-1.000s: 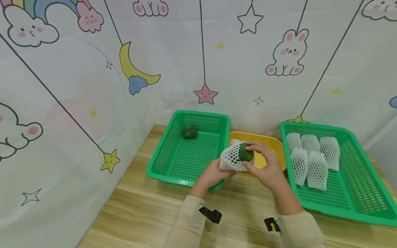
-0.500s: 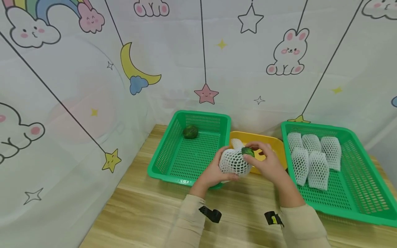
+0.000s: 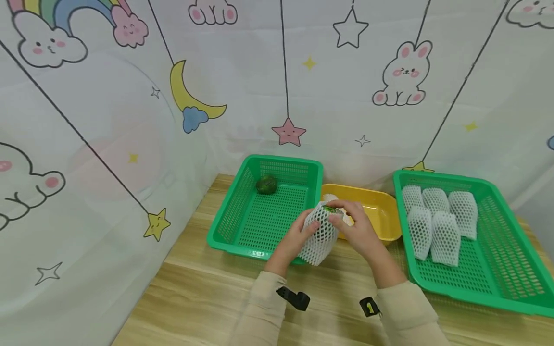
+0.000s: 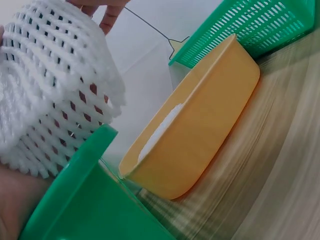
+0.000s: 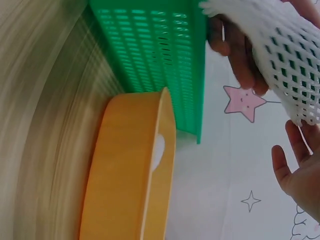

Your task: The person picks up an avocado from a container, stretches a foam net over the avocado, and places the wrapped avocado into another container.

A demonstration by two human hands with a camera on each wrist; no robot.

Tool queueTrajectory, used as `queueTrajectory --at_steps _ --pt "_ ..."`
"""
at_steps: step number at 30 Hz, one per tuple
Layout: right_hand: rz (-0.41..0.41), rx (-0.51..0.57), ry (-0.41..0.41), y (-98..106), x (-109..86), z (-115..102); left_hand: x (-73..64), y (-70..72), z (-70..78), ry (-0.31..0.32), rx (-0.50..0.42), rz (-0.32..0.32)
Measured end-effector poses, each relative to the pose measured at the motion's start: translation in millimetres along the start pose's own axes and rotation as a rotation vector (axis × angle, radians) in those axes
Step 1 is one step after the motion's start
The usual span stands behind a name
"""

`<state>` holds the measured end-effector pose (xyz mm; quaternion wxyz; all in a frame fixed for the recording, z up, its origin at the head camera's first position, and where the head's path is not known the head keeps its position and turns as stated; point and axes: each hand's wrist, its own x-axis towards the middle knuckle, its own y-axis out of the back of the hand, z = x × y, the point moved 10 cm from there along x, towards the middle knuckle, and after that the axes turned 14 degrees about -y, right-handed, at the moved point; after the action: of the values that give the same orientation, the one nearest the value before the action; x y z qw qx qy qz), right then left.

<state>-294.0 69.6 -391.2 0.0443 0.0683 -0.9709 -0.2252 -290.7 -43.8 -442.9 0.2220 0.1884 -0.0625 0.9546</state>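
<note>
Between both hands, over the front right corner of the left green basket (image 3: 216,240), is a white foam net sleeve (image 3: 318,245) around a dark green fruit (image 3: 332,210). Only the top of the fruit shows at the sleeve's upper opening; its exact kind is unclear. My left hand (image 3: 296,235) grips the sleeve from the left, its thumb across the net. My right hand (image 3: 357,228) pinches the sleeve's upper rim beside the fruit. In the right wrist view, the net (image 5: 295,65) stretches between the fingers of both hands.
Another dark green fruit (image 3: 266,184) lies at the back of the left basket. A yellow bin (image 3: 381,216) with white netting inside stands between the baskets. The right green basket (image 3: 480,283) holds several sleeved items (image 3: 446,238). A patterned cloth hangs behind the wooden table (image 3: 195,298).
The sleeve has turned from lying sideways to nearly upright, its tail now pointing down. It covers more of the fruit. My right hand has moved left and closer to my left hand.
</note>
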Motion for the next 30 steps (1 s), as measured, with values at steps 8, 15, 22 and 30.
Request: queueTrajectory --at_steps 8,15,22,30 --pt "0.139 -0.112 -0.073 0 -1.9 9 3.2 -2.9 -4.2 0.035 -0.075 0.017" --pt "0.303 0.013 -0.099 12 -6.6 16 6.4 -8.0 -18.6 0.012 -0.176 -0.004" --pt "0.162 0.302 -0.143 4 -5.8 27 9.1 -7.9 -19.3 -0.004 -0.195 0.028" --pt "-0.134 0.374 -0.392 -25 -14.4 49 10.5 -7.6 -20.8 0.027 -0.157 0.022"
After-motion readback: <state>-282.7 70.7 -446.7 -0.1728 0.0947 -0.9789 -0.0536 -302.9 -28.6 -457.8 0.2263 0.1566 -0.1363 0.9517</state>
